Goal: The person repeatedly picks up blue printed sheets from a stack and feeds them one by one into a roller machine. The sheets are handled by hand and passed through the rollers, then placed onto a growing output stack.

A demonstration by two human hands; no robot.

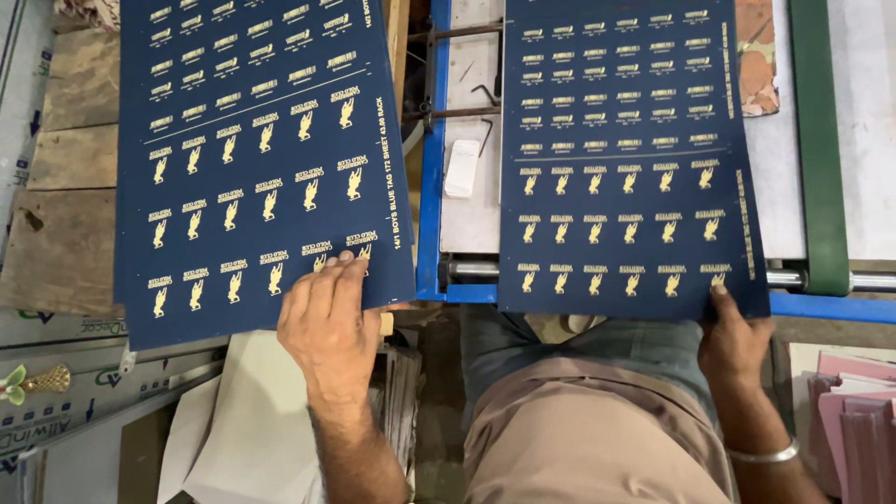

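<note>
The left hand [327, 322] is pressing on the near edge of a dark blue printed sheet [252, 159], its grip flat and spread, fingers lying on top of the sheet rather than closed around it. That sheet, covered in rows of small gold emblems, is lying tilted over a wooden board [75, 159] to the left of the blue frame [431, 187]. The right hand [733, 341] is holding a second dark blue sheet [625, 159] by its near edge, the thumb on top and the fingers hidden underneath, so the grip is pinched shut on that sheet. This second sheet is lying to the right of the blue frame, over a pale counter [471, 224], with its near edge overhanging a metal roller [831, 278]. A small white block [462, 168] is sitting on the counter just right of the blue frame, between the two sheets. A green belt [819, 140] is running well to the right of the frame, past the second sheet. A metal bangle [763, 455] is circling the right wrist.
</note>
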